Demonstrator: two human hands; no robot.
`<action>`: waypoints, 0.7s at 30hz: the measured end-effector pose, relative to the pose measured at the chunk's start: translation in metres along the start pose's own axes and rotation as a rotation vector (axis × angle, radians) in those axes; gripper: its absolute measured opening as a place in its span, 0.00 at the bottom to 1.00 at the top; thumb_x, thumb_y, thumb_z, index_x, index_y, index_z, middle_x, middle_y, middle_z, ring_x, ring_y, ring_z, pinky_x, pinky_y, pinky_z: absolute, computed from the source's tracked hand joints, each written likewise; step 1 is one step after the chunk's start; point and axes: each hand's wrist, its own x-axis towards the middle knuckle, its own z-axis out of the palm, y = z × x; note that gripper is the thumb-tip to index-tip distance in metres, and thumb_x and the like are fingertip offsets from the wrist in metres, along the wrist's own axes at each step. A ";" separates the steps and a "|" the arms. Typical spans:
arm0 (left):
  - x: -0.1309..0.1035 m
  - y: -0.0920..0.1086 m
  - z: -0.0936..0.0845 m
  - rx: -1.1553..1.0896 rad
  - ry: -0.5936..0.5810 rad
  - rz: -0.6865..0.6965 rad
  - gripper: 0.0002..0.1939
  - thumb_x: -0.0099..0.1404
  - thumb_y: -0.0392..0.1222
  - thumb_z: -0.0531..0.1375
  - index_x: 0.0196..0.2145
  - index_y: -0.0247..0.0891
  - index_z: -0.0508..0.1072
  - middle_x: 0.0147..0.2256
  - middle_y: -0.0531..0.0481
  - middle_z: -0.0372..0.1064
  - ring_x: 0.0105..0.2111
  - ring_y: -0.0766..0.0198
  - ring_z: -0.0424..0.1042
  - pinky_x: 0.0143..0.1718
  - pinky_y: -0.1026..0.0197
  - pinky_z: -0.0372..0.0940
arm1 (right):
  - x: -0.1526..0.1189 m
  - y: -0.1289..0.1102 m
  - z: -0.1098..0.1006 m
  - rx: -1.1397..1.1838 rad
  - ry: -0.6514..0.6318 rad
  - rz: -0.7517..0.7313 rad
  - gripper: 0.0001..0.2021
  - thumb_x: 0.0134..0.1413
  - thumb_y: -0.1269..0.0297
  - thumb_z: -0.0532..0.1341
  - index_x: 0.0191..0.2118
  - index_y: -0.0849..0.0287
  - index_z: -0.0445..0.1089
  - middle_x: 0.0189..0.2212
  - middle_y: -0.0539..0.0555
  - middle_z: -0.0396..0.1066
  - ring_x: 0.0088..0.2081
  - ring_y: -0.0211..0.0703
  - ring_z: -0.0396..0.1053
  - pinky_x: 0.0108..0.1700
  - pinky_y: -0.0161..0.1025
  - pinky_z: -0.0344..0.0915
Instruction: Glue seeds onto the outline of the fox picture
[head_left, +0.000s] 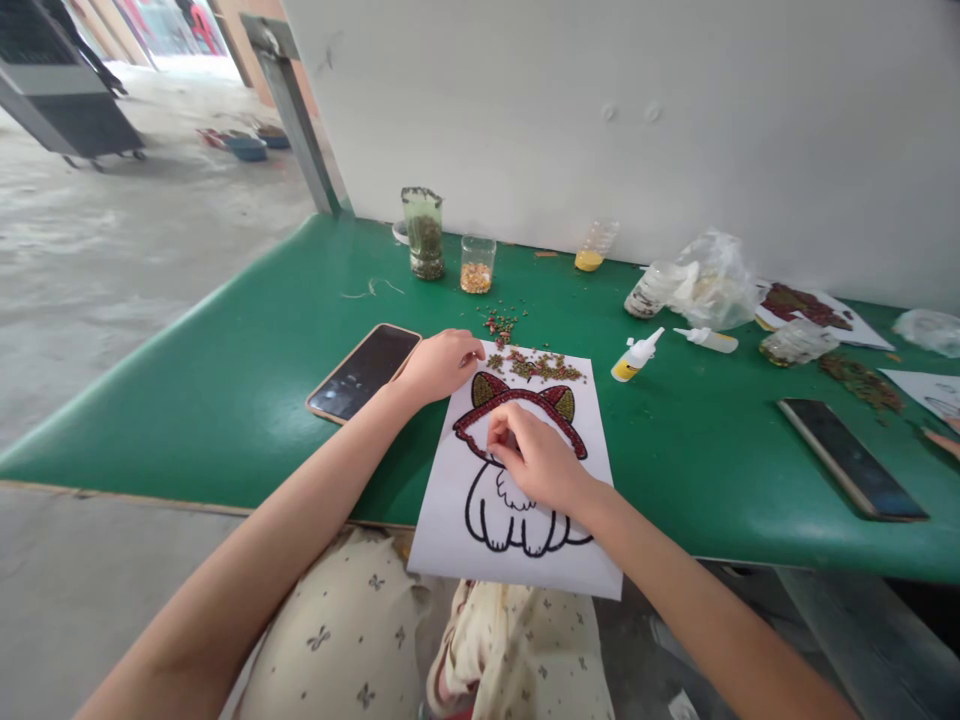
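A white sheet of paper (442, 545) with a thick-lined cat drawing lies before me, its lower part past the table's front edge. The cat's ears and the curved band below them are filled with dark red and green grains. My right hand (536, 455) is over the drawing's middle, thumb and fingertips pinched together; whatever is between them is too small to make out. Near the sheet's upper left corner rests my left hand (446, 362), fingers loosely bent and slightly apart. Loose red and green grains (551, 367) cover the sheet's top edge. A phone (365, 372) lies beside my left wrist.
On the green table (255, 370) stand a green container (425, 235), a clear cup of yellowish bits (477, 268) and a glue bottle (636, 357). Another glue bottle (709, 340) lies near plastic bags (724, 285). At right are a second phone (851, 458) and another person's hand (943, 442).
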 end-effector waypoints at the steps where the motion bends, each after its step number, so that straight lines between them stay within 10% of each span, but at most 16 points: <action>1: 0.000 0.000 0.000 -0.001 0.001 0.000 0.15 0.61 0.37 0.49 0.36 0.40 0.75 0.38 0.49 0.73 0.42 0.58 0.70 0.38 0.60 0.64 | 0.000 0.000 0.000 0.003 -0.002 0.001 0.10 0.54 0.76 0.55 0.39 0.54 0.56 0.33 0.51 0.67 0.36 0.41 0.65 0.36 0.37 0.59; 21: 0.000 -0.002 0.001 -0.010 0.005 0.019 0.15 0.60 0.37 0.49 0.35 0.40 0.75 0.36 0.48 0.73 0.39 0.59 0.70 0.38 0.60 0.64 | -0.003 -0.001 -0.001 0.037 0.020 0.006 0.12 0.54 0.75 0.56 0.41 0.54 0.56 0.34 0.51 0.68 0.36 0.41 0.67 0.38 0.38 0.62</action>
